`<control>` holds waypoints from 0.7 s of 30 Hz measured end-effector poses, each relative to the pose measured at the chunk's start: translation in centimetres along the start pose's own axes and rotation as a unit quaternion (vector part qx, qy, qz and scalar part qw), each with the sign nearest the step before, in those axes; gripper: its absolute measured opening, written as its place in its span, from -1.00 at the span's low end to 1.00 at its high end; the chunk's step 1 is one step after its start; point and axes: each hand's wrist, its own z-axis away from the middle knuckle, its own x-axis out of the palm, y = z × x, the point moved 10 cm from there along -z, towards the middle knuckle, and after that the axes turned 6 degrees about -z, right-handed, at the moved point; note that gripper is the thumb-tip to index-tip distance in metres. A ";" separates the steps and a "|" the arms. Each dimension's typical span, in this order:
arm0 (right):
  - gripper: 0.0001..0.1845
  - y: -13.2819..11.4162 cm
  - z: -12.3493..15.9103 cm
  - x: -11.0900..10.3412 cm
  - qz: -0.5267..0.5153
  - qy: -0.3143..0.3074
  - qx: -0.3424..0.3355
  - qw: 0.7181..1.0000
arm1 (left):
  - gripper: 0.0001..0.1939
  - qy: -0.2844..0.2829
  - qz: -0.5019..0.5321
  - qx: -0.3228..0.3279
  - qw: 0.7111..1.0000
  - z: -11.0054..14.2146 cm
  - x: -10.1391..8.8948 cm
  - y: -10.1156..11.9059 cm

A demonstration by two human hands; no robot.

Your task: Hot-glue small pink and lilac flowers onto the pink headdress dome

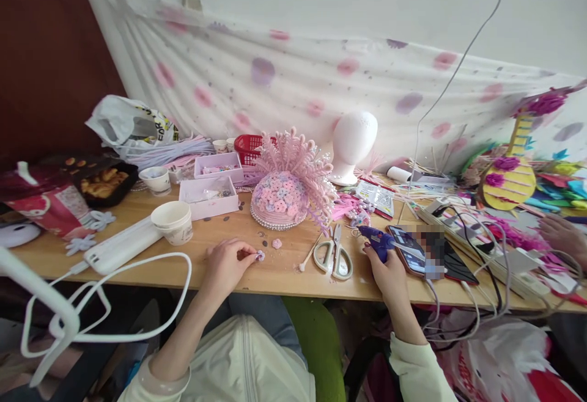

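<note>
Between the thumb and fingertips of my left hand (230,263) is a small pale purple flower (260,256), just above the table near its front edge. My right hand (387,270) is wrapped round a blue glue gun (376,242), its nozzle pointing left. A loose pink flower (276,244) lies right of my left hand. Scissors (334,255) with pale handles lie between my hands, a cotton swab (308,255) beside them. Behind stands a pink headpiece (280,197) covered in pink and purple flowers, with a fan of fluffy pink plumes and pearl trim.
Paper cups (172,222), a white power strip (123,246) and pink boxes (208,199) stand left. A white foam head (353,145) is behind. Phones (408,249), cables and another power strip (486,249) crowd the right, where another person's hand (564,237) shows.
</note>
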 end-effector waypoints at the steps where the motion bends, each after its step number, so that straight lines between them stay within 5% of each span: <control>1: -0.54 0.1 0.0 -0.1 -0.007 0.005 0.008 1.000 | -0.86 -0.002 0.001 0.001 1.000 0.0 0.0 0.1; 7: -0.48 1.0 0.8 -0.4 -0.074 0.016 0.080 0.994 | -0.87 0.012 0.071 0.017 0.997 0.2 -0.1 1.0; 21: -0.51 0.3 1.2 0.6 -0.128 -0.024 0.046 0.990 | -0.74 0.130 0.024 0.155 0.979 1.8 -1.6 3.6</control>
